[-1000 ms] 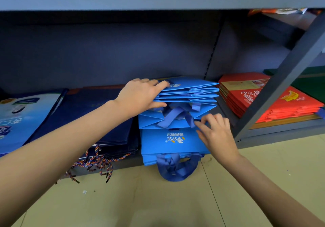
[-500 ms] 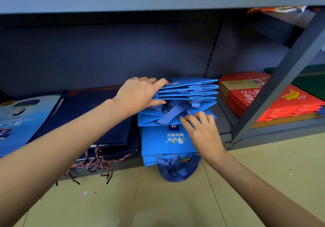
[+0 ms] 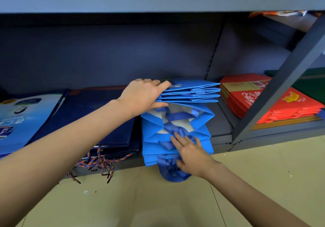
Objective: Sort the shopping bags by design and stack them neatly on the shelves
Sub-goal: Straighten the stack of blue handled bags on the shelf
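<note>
Centrally in the head view, a stack of bright blue bags [image 3: 177, 144] is seen on the bottom shelf [image 3: 221, 135]. Its upper bags [image 3: 191, 91] are lifted by the left hand [image 3: 142, 97], fingers above and thumb beneath. The right hand [image 3: 191, 156] is laid with straight fingers on the ribbon handles [image 3: 175, 130]. At 3 o'clock lie red bags [image 3: 260, 101]; at 9 o'clock, dark blue bags [image 3: 98, 117].

left hand [image 3: 142, 96]: no glove, no ring seen | right hand [image 3: 191, 153]: likewise | forearms: no sleeves seen
</note>
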